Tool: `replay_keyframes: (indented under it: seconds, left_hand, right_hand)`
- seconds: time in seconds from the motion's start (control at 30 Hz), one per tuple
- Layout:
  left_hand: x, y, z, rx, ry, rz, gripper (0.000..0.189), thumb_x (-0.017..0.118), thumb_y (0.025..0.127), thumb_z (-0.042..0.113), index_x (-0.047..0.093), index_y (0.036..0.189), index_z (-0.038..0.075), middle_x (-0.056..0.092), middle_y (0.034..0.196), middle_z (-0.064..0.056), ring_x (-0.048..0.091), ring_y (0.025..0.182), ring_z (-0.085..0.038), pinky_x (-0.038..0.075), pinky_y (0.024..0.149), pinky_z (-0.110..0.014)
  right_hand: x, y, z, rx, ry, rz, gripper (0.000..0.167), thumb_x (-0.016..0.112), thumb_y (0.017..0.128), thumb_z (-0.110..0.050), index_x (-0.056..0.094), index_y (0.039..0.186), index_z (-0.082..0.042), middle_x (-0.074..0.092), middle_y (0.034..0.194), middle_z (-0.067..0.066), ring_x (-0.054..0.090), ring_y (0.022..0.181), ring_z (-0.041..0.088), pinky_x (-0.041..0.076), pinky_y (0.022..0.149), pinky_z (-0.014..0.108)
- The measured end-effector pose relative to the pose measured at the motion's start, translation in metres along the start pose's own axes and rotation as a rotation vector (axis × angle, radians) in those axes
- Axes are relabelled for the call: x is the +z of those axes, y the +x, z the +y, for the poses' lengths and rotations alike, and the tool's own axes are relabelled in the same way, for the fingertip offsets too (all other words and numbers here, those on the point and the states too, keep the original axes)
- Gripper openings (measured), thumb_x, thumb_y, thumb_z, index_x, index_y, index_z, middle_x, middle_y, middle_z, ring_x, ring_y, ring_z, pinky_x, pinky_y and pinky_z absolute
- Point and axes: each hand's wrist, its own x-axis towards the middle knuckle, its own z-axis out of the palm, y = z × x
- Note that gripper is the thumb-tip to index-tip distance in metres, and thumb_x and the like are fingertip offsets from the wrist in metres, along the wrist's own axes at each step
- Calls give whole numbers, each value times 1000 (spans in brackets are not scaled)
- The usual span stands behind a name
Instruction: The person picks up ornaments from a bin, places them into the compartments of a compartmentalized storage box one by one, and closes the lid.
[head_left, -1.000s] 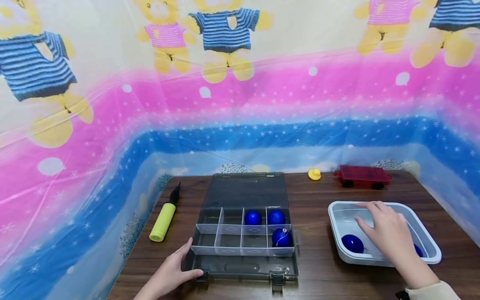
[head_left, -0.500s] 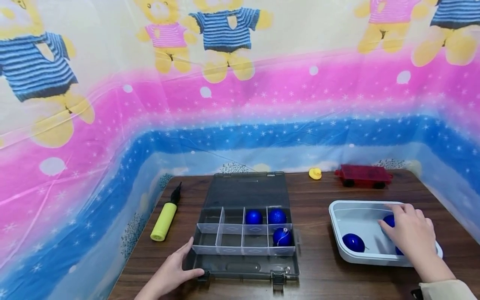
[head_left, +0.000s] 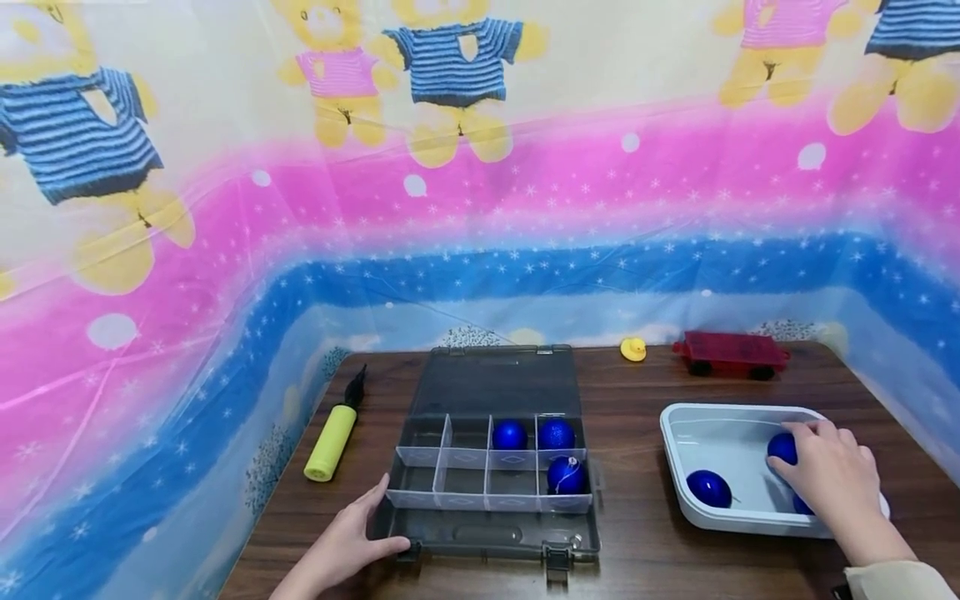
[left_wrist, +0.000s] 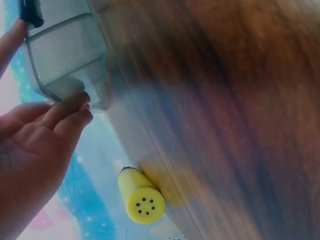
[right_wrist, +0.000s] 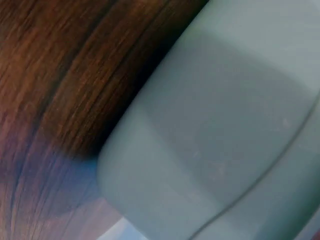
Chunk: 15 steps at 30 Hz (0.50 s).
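Note:
In the head view my left hand [head_left: 347,533] holds the near left corner of a smoky clear compartment box [head_left: 486,533], thumb at its front edge and fingers along its side. The box's lid is laid back. Three blue Christmas balls [head_left: 567,476] sit in separate compartments, two in the far row and one in the nearer row at the right. Over the right side of a pale tray [head_left: 675,500], my right hand [head_left: 836,479] grips a blue Christmas ball [head_left: 782,448] between thumb and fingers. Another ball [head_left: 708,489] lies at the tray's left; one more [head_left: 802,504] is partly hidden under the hand.
A yellow hand pump [head_left: 331,442] with a black nozzle lies left of the box; its perforated end [left_wrist: 145,205] faces the left wrist view. A yellow rubber duck [head_left: 633,349] and a red toy wagon [head_left: 735,354] stand at the table's back edge, before a printed curtain.
My right hand has moved right within the tray, and its thumb and fingers have come around a ball at the right. My left hand has stayed on the box corner.

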Motion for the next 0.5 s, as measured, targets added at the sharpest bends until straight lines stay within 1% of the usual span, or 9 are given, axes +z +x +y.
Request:
replay_keyframes:
  seconds: [0.03,0.07,0.13,0.23,0.37,0.5]
  left_hand:
    - [0,-1,2,-3,-10,-7,98,72,84,43,19,151,-4,22,149,-33,38,127,-48,44,96,-50]
    - [0,-3,6,-7,-40,-5,97,74,84,41,20,151,-4,22,149,-33,38,127,-49,42,97,-52]
    - [-1,-8,16,-15,-90,13,96,77,82,36,22,150,-6,23,148,-34,37,127,-51,41,96,-56]
    - [-2,-11,22,-21,-77,8,96,76,83,33,20,150,-8,21,148,-35,36,127,-51,41,96,-56]
    - [-2,-11,24,-21,-54,12,95,76,84,31,19,149,-9,22,148,-36,37,126,-51,42,95,-55]
    - [-2,-11,23,-25,-68,10,94,76,84,31,20,149,-9,22,148,-36,36,127,-51,41,96,-56]
  right_hand:
    - [1,0,1,3,-1,-5,68,87,69,-25,55,118,11,43,114,39,39,100,56,35,80,70]
    - [1,1,2,5,-1,-5,69,87,69,-25,55,118,11,43,113,40,39,99,56,36,79,70]
    - [2,2,4,5,-2,-2,69,87,68,-25,55,118,11,44,112,40,40,98,56,36,79,69]
    - [2,4,6,-8,-10,5,68,88,67,-24,56,115,11,46,108,40,43,94,54,38,75,68]
    - [3,6,8,-35,-25,-2,64,89,66,-22,60,112,11,51,106,39,46,89,53,39,72,66]
    - [3,7,9,-59,-30,-20,60,88,67,-19,62,112,9,53,106,37,46,91,54,38,72,66]
